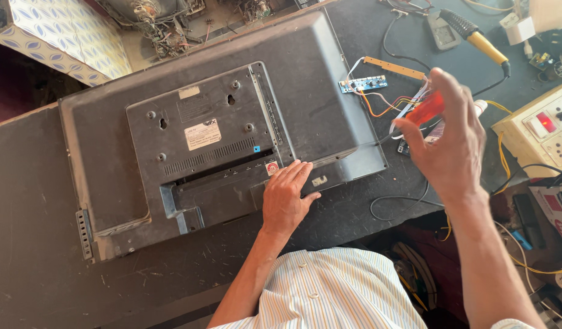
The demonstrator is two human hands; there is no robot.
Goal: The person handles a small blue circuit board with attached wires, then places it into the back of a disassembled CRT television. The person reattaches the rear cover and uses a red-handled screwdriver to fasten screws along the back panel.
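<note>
Head view, surface: a dark, scuffed workbench (43, 201) is filling most of the frame, and a flat television (214, 122) is lying face down on it, its grey back cover turned up and running from 9 o'clock to the centre.
Head view, room: a box with a blue leaf pattern (67, 36) is sitting at 11 o'clock beside an exposed old chassis (156, 21); a yellow-handled soldering iron (476, 33) is lying at 1 o'clock; a cream switch and socket board (537, 128) is standing at 3 o'clock; cables are trailing off the bench edge at 4 o'clock.
Loose parts: a small blue circuit board (363, 83) and a narrow tan strip board (394, 67) are lying just beyond the television's upper right corner, with coloured wires running from them toward 3 o'clock.
Left hand grip: the left hand (285, 198) is holding nothing; it is lying flat and spread, palm down, pressing on the lower edge of the television's back cover near the stand mount.
Left hand pose: the forearm is coming up from 6 o'clock over a striped shirt (330, 292), fingers pointing toward 12 o'clock.
Right hand grip: the right hand (451, 140) is closing around a screwdriver with a translucent red handle (424, 111), fingers wrapped on the handle.
Right hand pose: it is hovering above the bench just right of the television's corner, wrist bent, forearm rising from 5 o'clock; the screwdriver's dark shaft is angling down toward the television's edge.
</note>
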